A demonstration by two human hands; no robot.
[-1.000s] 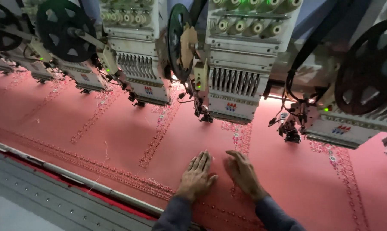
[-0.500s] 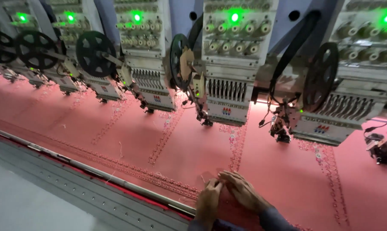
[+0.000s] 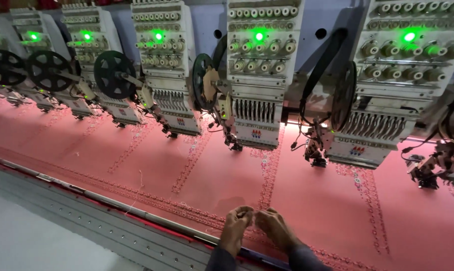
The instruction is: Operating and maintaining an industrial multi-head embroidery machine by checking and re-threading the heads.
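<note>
Pink fabric (image 3: 227,175) is stretched flat under a row of embroidery machine heads. My left hand (image 3: 237,226) and my right hand (image 3: 274,228) are at the near edge of the fabric, knuckles up and fingers curled. Their fingertips meet over the embroidered border strip (image 3: 187,211). Whatever lies between the fingertips is too small to see. Both dark sleeves show at the bottom of the view. The nearest embroidery head (image 3: 259,100) stands well beyond the hands, its needles above a vertical embroidered strip (image 3: 269,165).
Several white embroidery heads (image 3: 167,70) with green lamps and black wheels (image 3: 114,75) line the back. A grey metal frame rail (image 3: 96,221) runs along the fabric's near edge. A loose thread (image 3: 139,190) hangs near the border. Cables and a clamp (image 3: 427,170) sit at the right.
My hands were spread flat on the fabric. They have drawn together with curled fingers and touching fingertips. The view has shifted, and more of the machine heads shows.
</note>
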